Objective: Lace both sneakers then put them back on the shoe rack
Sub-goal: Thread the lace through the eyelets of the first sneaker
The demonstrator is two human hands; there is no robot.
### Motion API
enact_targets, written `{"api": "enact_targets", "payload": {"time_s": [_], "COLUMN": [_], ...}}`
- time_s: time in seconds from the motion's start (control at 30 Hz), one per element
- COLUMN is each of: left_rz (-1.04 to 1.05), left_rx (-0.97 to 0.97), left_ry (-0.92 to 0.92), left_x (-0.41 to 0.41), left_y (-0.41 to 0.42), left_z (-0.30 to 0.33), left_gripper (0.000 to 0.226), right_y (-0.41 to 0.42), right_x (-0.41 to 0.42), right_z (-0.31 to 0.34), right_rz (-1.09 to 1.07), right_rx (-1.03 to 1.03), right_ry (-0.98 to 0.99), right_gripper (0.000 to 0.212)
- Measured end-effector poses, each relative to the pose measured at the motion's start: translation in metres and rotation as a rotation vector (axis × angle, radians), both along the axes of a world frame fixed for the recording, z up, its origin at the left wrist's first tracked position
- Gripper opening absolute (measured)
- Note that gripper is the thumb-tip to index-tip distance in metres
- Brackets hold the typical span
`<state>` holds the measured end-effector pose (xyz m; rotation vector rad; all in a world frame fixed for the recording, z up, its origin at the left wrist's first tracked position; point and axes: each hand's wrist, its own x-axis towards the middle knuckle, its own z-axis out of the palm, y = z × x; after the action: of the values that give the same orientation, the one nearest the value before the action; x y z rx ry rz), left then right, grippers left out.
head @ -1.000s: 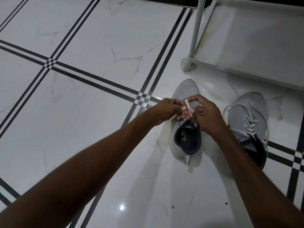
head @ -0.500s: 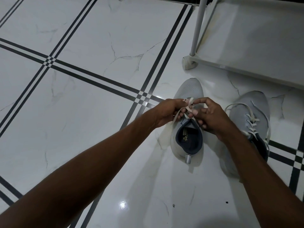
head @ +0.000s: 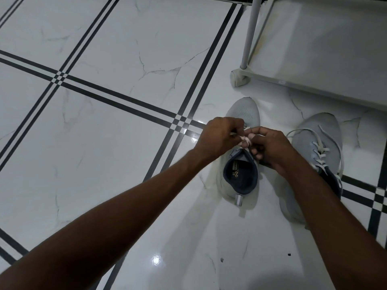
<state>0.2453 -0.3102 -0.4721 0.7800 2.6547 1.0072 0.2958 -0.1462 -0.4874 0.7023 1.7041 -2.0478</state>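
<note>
Two grey sneakers with dark blue linings stand on the floor, toes pointing away from me. Over the tongue of the left sneaker (head: 244,113) my left hand (head: 219,136) and my right hand (head: 272,146) meet, both pinching its white lace (head: 246,139). Most of that lace is hidden under my fingers. The right sneaker (head: 314,139) sits beside it, partly behind my right forearm, with its white lace (head: 320,147) crossed through the eyelets and loose loops spread over the upper.
The white shoe rack (head: 314,49) stands at the upper right, its bottom shelf bare, its corner post (head: 250,32) and foot just beyond the left sneaker's toe. The floor (head: 115,143) is glossy white marble tile with black stripe lines.
My hands have stayed on the left sneaker's lace, shifting slightly toward the toe and closing tighter together. The upright lace end seen earlier is now tucked between my fingers. The sneakers have not moved.
</note>
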Motion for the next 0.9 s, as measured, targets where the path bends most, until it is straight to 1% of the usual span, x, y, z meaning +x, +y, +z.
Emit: {"api": "enact_targets", "payload": {"time_s": [0.07, 0.1, 0.13, 0.2, 0.3, 0.33, 0.37, 0.43, 0.47, 0.5, 0.57, 0.6, 0.67, 0.7, 0.77, 0.9], "left_rz": [0.040, 0.080, 0.129, 0.223, 0.261, 0.266, 0.280, 0.293, 0.286, 0.275, 0.286, 0.310, 0.328, 0.321, 0.322, 0.350], "left_rx": [-0.046, -0.036, 0.017, 0.195, 0.344, 0.390, 0.424, 0.431, 0.414, 0.403, 0.433, 0.450, 0.438, 0.438, 0.493, 0.634], "left_ry": [0.116, 0.128, 0.090, -0.115, -0.404, -0.503, -0.594, -0.738, -0.802, -0.870, -0.982, -1.009, -1.028, -1.045, -1.091, -1.182], "left_x": [0.006, 0.009, 0.010, 0.014, 0.011, 0.007, 0.003, -0.003, -0.001, 0.004, 0.015, 0.016, 0.010, 0.006, 0.001, 0.003], "left_y": [0.004, 0.006, 0.007, 0.009, 0.007, 0.000, -0.012, -0.046, -0.061, -0.072, -0.078, -0.076, -0.072, -0.071, -0.068, -0.051], "left_z": [-0.005, -0.007, -0.007, -0.007, -0.003, -0.001, 0.001, -0.005, -0.011, -0.016, -0.024, -0.025, -0.020, -0.017, -0.012, -0.007], "left_gripper": [0.003, 0.004, 0.005, 0.008, 0.017, 0.018, 0.018, 0.021, 0.023, 0.025, 0.024, 0.021, 0.013, 0.010, 0.016, 0.020], "right_y": [0.001, 0.002, 0.003, 0.005, 0.005, 0.007, 0.011, 0.028, 0.037, 0.041, 0.039, 0.036, 0.028, 0.025, 0.023, 0.020], "right_x": [0.000, -0.001, -0.001, 0.000, 0.000, 0.001, 0.001, 0.005, 0.010, 0.016, 0.023, 0.025, 0.024, 0.023, 0.020, 0.015], "right_z": [0.000, 0.000, -0.001, -0.001, 0.001, 0.001, 0.000, -0.010, -0.015, -0.017, -0.025, -0.026, -0.024, -0.022, -0.017, -0.003], "right_rz": [0.022, 0.036, 0.053, 0.094, 0.065, 0.055, 0.060, 0.109, 0.128, 0.131, 0.131, 0.118, 0.055, 0.004, -0.111, -0.261], "right_rx": [-0.011, -0.018, -0.023, -0.025, 0.009, 0.081, 0.246, 0.706, 0.843, 0.890, 0.940, 0.946, 0.873, 0.793, 0.573, 0.143], "right_ry": [-0.006, -0.014, -0.024, -0.040, -0.051, -0.039, -0.017, 0.022, 0.014, 0.009, 0.025, 0.030, 0.014, -0.009, -0.076, -0.137], "right_gripper": [0.026, 0.028, 0.028, 0.022, 0.015, 0.014, 0.013, 0.014, 0.016, 0.018, 0.012, 0.009, 0.008, 0.013, 0.023, 0.026]}}
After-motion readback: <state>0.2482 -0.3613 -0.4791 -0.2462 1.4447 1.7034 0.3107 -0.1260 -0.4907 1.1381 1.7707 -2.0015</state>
